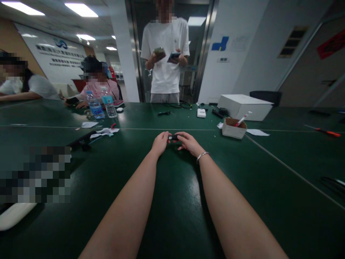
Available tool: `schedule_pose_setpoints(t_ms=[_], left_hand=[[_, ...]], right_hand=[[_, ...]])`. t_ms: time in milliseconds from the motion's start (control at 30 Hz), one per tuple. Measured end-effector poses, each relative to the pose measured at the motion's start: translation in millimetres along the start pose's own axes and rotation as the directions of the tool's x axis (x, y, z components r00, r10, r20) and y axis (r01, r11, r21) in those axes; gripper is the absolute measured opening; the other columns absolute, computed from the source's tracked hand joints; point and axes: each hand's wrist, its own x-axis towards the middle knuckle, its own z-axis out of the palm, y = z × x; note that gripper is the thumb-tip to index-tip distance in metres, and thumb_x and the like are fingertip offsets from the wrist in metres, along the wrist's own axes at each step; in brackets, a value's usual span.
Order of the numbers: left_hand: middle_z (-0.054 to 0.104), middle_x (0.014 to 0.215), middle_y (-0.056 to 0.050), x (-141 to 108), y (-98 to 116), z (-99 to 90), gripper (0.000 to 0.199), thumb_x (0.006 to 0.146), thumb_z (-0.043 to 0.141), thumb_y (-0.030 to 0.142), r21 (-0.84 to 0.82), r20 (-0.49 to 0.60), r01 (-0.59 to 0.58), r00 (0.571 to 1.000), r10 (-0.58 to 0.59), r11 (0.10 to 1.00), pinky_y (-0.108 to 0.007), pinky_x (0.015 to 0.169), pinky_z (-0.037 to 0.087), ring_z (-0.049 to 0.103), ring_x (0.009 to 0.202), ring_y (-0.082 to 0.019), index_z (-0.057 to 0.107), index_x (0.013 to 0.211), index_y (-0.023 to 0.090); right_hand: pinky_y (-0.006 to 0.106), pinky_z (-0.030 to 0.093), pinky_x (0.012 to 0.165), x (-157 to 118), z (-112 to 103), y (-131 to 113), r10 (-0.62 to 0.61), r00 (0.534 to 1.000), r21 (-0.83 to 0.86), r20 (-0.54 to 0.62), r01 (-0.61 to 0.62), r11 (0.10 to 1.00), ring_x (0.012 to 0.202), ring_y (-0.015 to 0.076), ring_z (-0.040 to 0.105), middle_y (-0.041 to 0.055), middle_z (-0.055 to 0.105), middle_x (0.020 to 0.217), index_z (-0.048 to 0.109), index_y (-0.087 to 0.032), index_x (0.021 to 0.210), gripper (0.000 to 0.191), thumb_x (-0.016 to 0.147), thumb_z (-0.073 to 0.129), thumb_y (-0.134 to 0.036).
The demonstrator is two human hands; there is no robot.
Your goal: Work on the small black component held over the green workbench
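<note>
A small black object with a silvery end (174, 137) is held between my two hands, just above the green table (178, 201). My left hand (161, 143) pinches its silvery end. On the black end, the fingers of my right hand (189, 142) are closed, with a silver bracelet (202, 155) on that wrist. What the object is cannot be made out, since fingertips cover part of it.
Bottles (109, 104) stand at the back left, near scraps of paper (104, 133). To the right are a small open box (234, 128), a white box (246, 106) and a red-handled tool (331, 133). A person (167, 54) stands opposite, holding two devices.
</note>
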Motion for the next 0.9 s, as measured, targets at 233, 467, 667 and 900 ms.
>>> schedule_pose_setpoints(t_ms=[233, 467, 667, 900], left_hand=[[0.066, 0.081, -0.004, -1.3, 1.2, 0.0, 0.027, 0.085, 0.049, 0.036, -0.042, 0.009, -0.031, 0.999, 0.031, 0.999, -0.025, 0.065, 0.042, 0.059, 0.071, -0.014, 0.065, 0.095, 0.016], [0.067, 0.082, -0.004, 1.3, -1.7, 1.0, 0.024, 0.082, 0.052, 0.032, -0.043, 0.003, -0.028, 1.0, 0.028, 0.999, -0.025, 0.068, 0.044, 0.06, 0.073, -0.014, 0.065, 0.095, 0.017], [0.067, 0.083, -0.004, 1.1, -0.8, 1.1, 0.025, 0.082, 0.049, 0.029, -0.037, 0.001, -0.022, 1.0, 0.022, 0.999, -0.025, 0.067, 0.043, 0.059, 0.073, -0.014, 0.066, 0.096, 0.017], [0.066, 0.082, -0.004, -0.9, 1.4, 0.0, 0.027, 0.082, 0.049, 0.034, -0.023, 0.004, -0.013, 1.0, 0.013, 1.0, -0.025, 0.063, 0.042, 0.057, 0.07, -0.014, 0.066, 0.095, 0.018]], right_hand=[[0.019, 0.057, 0.048, 1.1, -1.4, 2.5, -0.02, 1.0, -0.007, 0.009, 0.02, 1.0, 0.044, 0.0019, 0.047, 0.0011, 0.066, 0.083, 0.059, -0.019, 0.104, 0.021, 0.084, 0.059, -0.023], [0.018, 0.056, 0.047, 0.6, 0.0, 1.1, -0.006, 1.0, 0.002, 0.005, 0.006, 1.0, 0.044, 0.0016, 0.046, 0.0016, 0.066, 0.084, 0.058, -0.018, 0.104, 0.019, 0.086, 0.055, -0.02], [0.019, 0.055, 0.046, -0.4, 1.4, -1.2, 0.003, 1.0, -0.003, -0.008, -0.003, 1.0, 0.044, 0.0018, 0.045, 0.0012, 0.065, 0.083, 0.058, -0.017, 0.104, 0.019, 0.085, 0.055, -0.018], [0.018, 0.056, 0.047, -0.1, 0.3, 0.2, -0.004, 1.0, -0.004, -0.009, 0.004, 1.0, 0.044, 0.0018, 0.045, -0.0002, 0.065, 0.079, 0.059, -0.018, 0.103, 0.019, 0.084, 0.056, -0.02]])
